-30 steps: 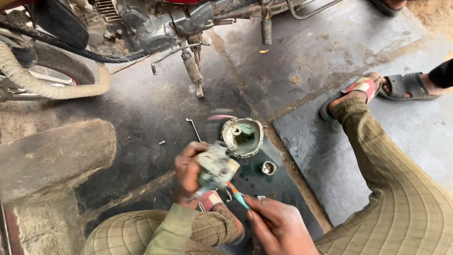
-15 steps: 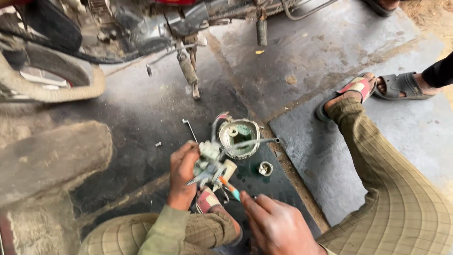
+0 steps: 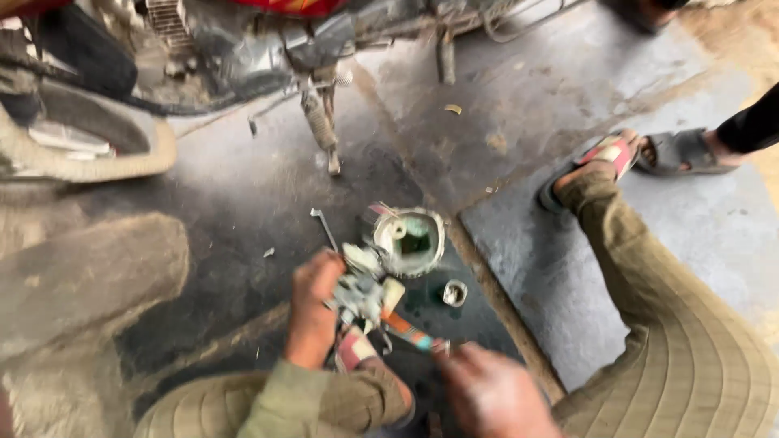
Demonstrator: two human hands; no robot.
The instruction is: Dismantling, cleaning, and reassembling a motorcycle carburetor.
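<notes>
small grey metal engine part (image 3: 361,294), carburettor-like, sits low in the middle of the view above the dark oily floor (image 3: 235,211). left hand (image 3: 312,316) grips it from the left side, fingers curled around its body. right hand (image 3: 487,393) is blurred near the bottom edge; fingers look closed around the handle end of a screwdriver (image 3: 410,332) with an orange and teal grip, the tip end lying against the part. exact finger pose on the right: cannot tell finely, motion blur.

just beyond the part, touching or nearly so, a round pale metal bowl (image 3: 410,239) stands on the floor, open side up, dark greenish inside. a small round cap (image 3: 454,292) lies just right of it. a thin bent wrench (image 3: 324,227) lies on the floor to the left of the bowl.

person's right foot in a red-strapped sandal (image 3: 604,158) rests on the lighter stone slab (image 3: 552,268) at right; another person's sandalled foot (image 3: 682,150) is beside it. motorcycle (image 3: 268,40) underside along the top edge, tyre (image 3: 81,154) at upper left.
</notes>
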